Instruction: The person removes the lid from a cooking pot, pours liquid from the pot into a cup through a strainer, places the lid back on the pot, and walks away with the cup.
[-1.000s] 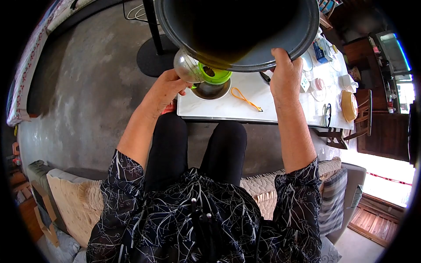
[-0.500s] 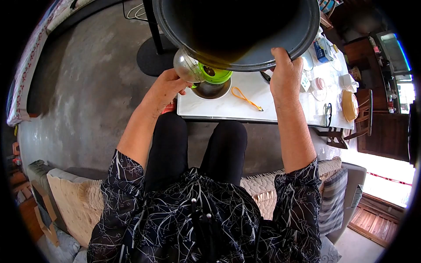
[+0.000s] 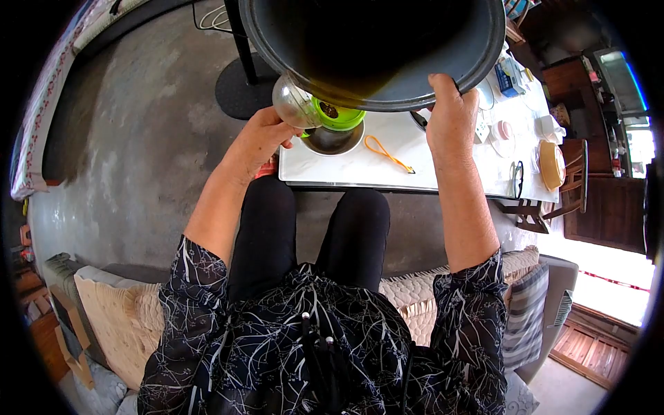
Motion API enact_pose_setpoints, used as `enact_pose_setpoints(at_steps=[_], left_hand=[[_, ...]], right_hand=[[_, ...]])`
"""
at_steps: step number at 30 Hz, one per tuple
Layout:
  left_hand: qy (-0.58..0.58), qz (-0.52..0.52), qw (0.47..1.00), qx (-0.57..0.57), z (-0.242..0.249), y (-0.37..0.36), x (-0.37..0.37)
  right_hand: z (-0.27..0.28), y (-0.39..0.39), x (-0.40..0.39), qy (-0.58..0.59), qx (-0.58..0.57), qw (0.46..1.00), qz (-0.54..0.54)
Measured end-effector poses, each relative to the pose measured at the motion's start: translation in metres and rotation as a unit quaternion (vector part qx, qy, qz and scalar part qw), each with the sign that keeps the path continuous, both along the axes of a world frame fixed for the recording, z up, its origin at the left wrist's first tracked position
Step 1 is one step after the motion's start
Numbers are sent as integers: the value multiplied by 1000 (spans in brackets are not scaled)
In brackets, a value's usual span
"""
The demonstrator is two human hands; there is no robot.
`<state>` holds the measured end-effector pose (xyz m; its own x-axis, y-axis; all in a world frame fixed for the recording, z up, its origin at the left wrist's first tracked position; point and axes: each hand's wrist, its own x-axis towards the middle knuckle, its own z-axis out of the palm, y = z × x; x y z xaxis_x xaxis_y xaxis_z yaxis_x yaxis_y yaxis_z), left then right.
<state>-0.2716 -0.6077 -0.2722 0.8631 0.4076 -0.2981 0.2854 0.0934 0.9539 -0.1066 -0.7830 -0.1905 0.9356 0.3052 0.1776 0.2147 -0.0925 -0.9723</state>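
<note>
My right hand (image 3: 451, 121) grips the near right rim of a large dark pot (image 3: 415, 76), tilted, with brownish liquid toward its near edge. My left hand (image 3: 264, 138) is closed on a round transparent lid (image 3: 293, 104), beside the pot's left rim. Under the pot's edge a bright green strainer (image 3: 342, 120) with dark bits in it sits over a metal bowl (image 3: 335, 144) on the white table (image 3: 325, 173). A yellow-orange loop (image 3: 389, 153) lies right of the bowl.
Further right on the table are a blue box (image 3: 510, 77), a pink-and-white container (image 3: 503, 131), black glasses (image 3: 517, 181) and a yellow bowl (image 3: 551, 167). A wooden chair (image 3: 573, 183) stands at the right. A black round stand base (image 3: 245, 86) rests on the floor beyond my left hand.
Both hands and the pot have shifted very slightly upward in view. Both grips look the same as before.
</note>
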Motion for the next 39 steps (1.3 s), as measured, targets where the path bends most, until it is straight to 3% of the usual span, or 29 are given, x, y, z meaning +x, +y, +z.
enact_pose_setpoints(at_steps=[14, 39], left_hand=[[-17, 2, 1000, -19, -5, 1, -1], [-13, -6, 1000, -11, -4, 2, -1]], right_hand=[[-1, -2, 2, -14, -38, 999, -14], [-3, -3, 3, -11, -2, 1000, 2]])
